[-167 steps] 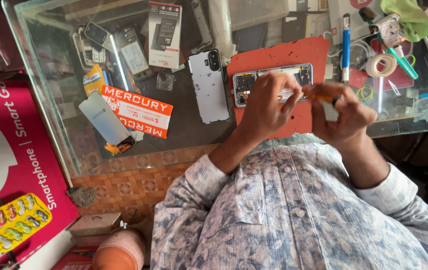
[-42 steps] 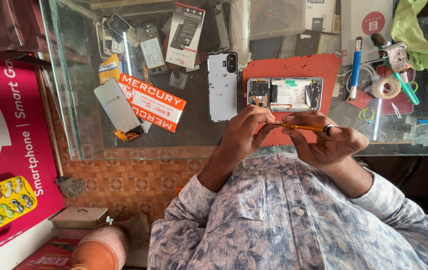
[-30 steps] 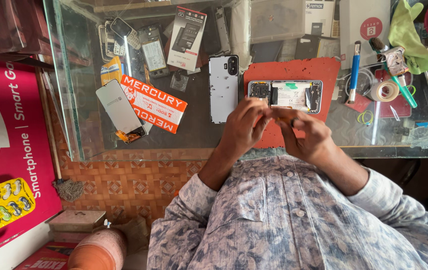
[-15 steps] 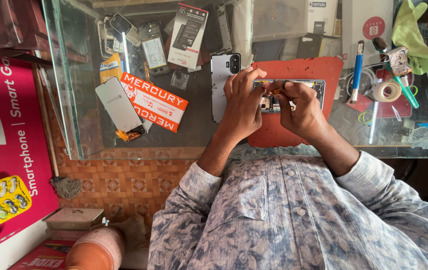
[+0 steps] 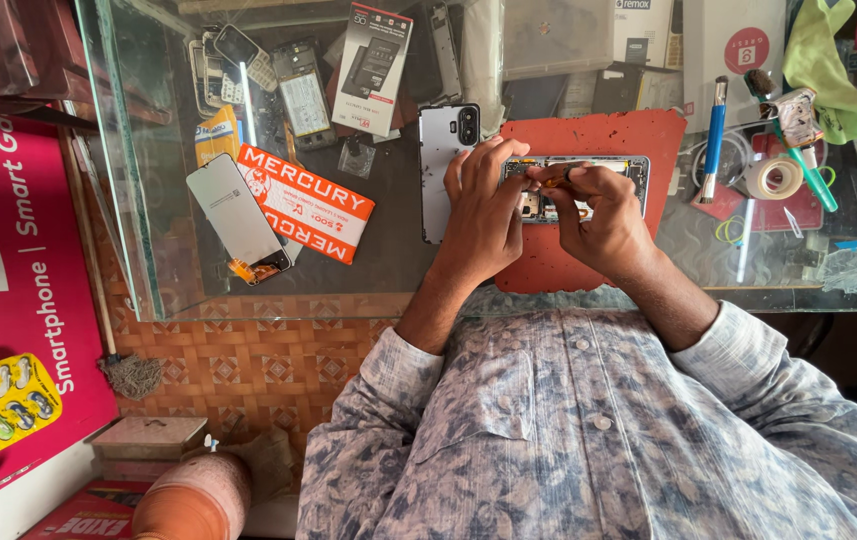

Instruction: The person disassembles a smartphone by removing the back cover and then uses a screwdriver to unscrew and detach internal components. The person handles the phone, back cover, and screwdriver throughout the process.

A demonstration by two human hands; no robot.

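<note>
Opened phone [image 5: 588, 185] lying face down on a red work mat [image 5: 648, 135] atop the glass counter [image 5: 348, 270], circuitry exposed. Left hand [image 5: 483, 215] rests on its left end, fingers slightly spread and steadying the frame. Right hand [image 5: 598, 215] pinches a small orange-handled screwdriver [image 5: 553, 181] between thumb and forefinger, tip over the board. Removed grey back cover [image 5: 443, 170] lies just beside the mat. Probable hazards: a slipped tip gouging components; a loosened screw rolling off the mat.

glass counter [image 5: 388, 255], red mat [image 5: 603, 135], tape roll [image 5: 773, 177]
</note>
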